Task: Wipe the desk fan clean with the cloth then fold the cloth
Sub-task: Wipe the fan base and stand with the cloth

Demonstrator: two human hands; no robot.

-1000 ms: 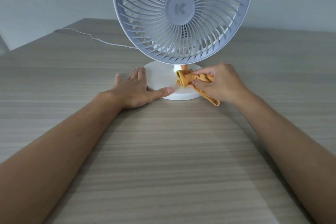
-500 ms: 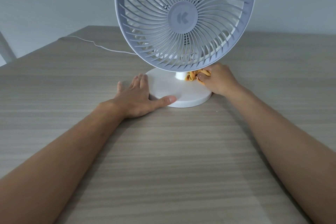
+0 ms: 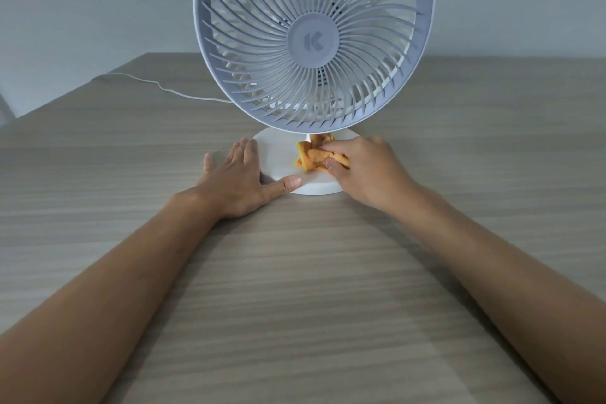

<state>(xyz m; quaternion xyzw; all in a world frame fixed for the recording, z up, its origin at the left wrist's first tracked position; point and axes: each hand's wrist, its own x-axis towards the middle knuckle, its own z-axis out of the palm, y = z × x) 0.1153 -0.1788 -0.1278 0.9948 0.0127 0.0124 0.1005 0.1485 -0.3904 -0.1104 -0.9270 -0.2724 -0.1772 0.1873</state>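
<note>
A white desk fan (image 3: 313,39) with a round grille stands upright on a wooden table, on its flat round base (image 3: 278,157). My right hand (image 3: 364,170) grips a bunched orange cloth (image 3: 313,156) and presses it onto the top of the base, just in front of the fan's stem. My left hand (image 3: 239,179) lies flat against the base's left rim, fingers spread, thumb resting on the front edge of the base. Part of the cloth is hidden under my right fingers.
The wooden table (image 3: 295,289) stretches wide in front of the fan. A thin white cable (image 3: 157,85) runs from behind the fan to the table's far left edge. A plain wall rises behind.
My right hand has slid the cloth from behind the stem at the base's back right forward and left onto the base's top. My left hand has stayed on the rim.
</note>
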